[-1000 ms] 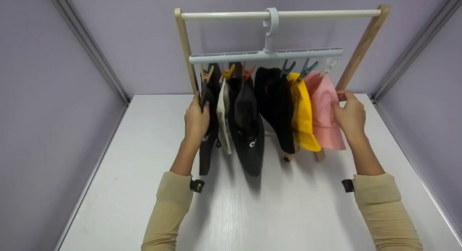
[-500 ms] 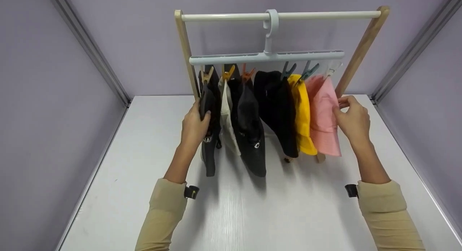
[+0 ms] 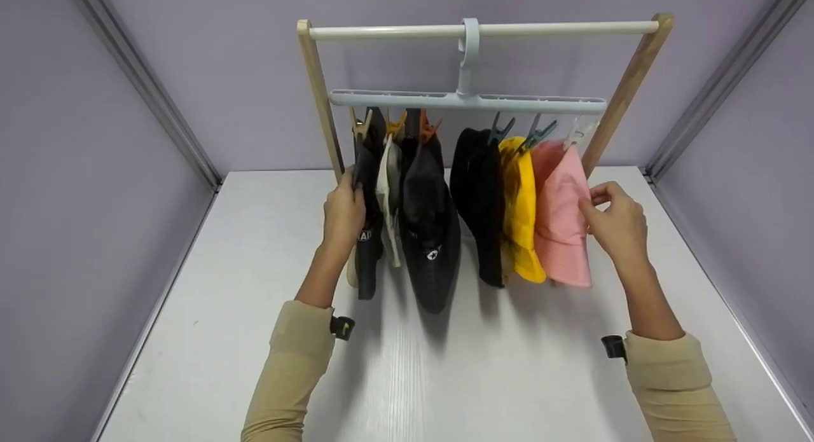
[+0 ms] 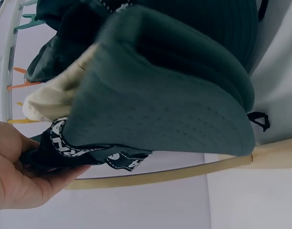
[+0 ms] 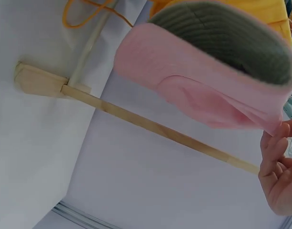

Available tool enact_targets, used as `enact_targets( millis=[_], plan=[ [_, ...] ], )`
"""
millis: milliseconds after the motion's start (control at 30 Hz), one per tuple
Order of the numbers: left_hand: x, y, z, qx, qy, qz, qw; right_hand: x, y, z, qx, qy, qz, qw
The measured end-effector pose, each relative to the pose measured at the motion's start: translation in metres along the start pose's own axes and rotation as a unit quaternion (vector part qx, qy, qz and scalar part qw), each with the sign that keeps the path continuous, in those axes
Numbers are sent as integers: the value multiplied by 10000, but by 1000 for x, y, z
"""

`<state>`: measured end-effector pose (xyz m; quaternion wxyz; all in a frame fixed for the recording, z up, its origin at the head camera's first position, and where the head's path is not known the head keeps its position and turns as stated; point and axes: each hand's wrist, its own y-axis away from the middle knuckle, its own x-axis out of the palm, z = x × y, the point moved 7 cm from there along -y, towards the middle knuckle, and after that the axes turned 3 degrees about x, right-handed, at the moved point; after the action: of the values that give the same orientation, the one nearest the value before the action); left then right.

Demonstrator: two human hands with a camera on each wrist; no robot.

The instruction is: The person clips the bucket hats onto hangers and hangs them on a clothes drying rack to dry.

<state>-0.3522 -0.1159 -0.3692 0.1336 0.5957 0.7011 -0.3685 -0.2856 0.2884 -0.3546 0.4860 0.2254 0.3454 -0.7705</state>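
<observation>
My left hand point(image 3: 345, 207) grips the crown of a dark cap point(image 3: 367, 264) at the left end of the row. Thumb and fingers lie on either side of its fabric in the left wrist view, its brim point(image 4: 160, 109) pointing away from the palm. At the other end my right hand point(image 3: 618, 222) pinches the side of a pink bucket hat point(image 3: 563, 238), whose grey-green lining point(image 5: 226, 40) shows in the right wrist view. Both hats hang by clips from a pale blue hanger point(image 3: 407, 100).
Between them hang a cream hat point(image 3: 386, 194), a dark grey cap point(image 3: 429, 264), a black hat point(image 3: 474, 181) and a yellow bucket hat point(image 3: 524, 219). The hanger hooks over the white rod point(image 3: 394, 32) of a wooden rack point(image 3: 629, 89) on a white table point(image 3: 445, 378).
The hanger has turned a little, its right end nearer me and its left end farther back. The pink, yellow and black hats have moved toward me; both hands keep their hold.
</observation>
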Motion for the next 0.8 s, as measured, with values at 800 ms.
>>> enact_targets(
  millis=[800],
  plan=[
    [-14, 16, 13, -168, 182, 245, 9994, -6, -12, -9, -76, 72, -227, 9997]
  ],
)
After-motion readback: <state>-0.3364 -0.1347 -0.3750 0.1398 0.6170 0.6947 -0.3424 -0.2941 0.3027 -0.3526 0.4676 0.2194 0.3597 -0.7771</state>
